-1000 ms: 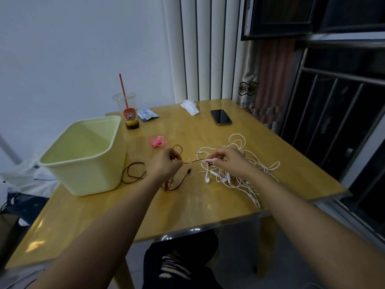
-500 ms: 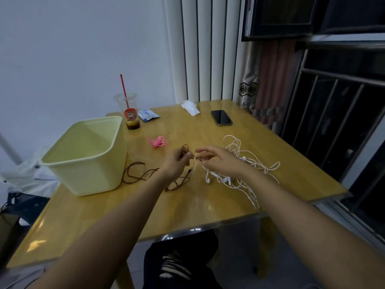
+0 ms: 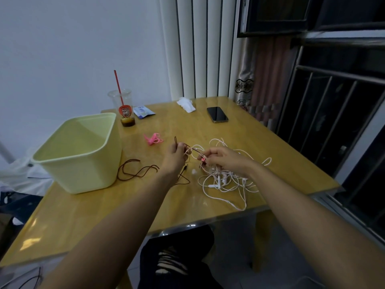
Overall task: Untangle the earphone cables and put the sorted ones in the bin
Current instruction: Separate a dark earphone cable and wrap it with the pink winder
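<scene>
Drawing apart again after nearly meeting half a second ago, the left hand (image 3: 175,156) and right hand (image 3: 225,161) now stretch a short run of the dark red cable (image 3: 135,173) between them. The left fingers (image 3: 182,147) curl round it, with a small loop standing above them. The right fingers (image 3: 208,155) pinch a reddish piece on it, just over the white tangle (image 3: 225,180). I judge this one cable is coming loose from the heap, with the trip to the bin (image 3: 83,174) not yet made. The cable's length runs left to right across the worktop (image 3: 125,205), with slack loops beside the bin and the held end pointing into the white heap.
</scene>
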`<state>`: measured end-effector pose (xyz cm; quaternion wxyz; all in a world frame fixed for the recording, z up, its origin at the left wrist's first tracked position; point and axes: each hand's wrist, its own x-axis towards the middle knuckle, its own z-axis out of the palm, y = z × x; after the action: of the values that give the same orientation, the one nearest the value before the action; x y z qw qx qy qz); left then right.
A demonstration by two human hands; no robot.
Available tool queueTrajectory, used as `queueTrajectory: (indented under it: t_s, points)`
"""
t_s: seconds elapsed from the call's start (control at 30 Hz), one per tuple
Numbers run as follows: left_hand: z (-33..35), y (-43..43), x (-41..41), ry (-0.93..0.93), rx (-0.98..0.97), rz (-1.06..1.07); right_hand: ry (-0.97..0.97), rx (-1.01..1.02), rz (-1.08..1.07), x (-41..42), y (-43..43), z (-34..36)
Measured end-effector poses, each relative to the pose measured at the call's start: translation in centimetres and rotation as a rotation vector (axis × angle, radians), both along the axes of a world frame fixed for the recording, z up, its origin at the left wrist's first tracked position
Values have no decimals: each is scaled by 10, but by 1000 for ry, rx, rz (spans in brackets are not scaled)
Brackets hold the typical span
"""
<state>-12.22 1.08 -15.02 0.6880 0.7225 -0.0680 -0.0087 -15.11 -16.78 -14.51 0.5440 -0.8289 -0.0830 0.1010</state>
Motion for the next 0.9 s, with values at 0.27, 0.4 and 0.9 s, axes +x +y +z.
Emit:
queueTrajectory:
  t_s: [0.27,0.4,0.9]
  points:
    - [-21,0,-1,147,-83,47,0,-7,-86,6,-5,-23]
    - [-38,7,-3,150,-20,112,-51,44,-124,3,2,-29]
    - [-52,12,-3,1,3,151,11,23,-90,5,7,-32]
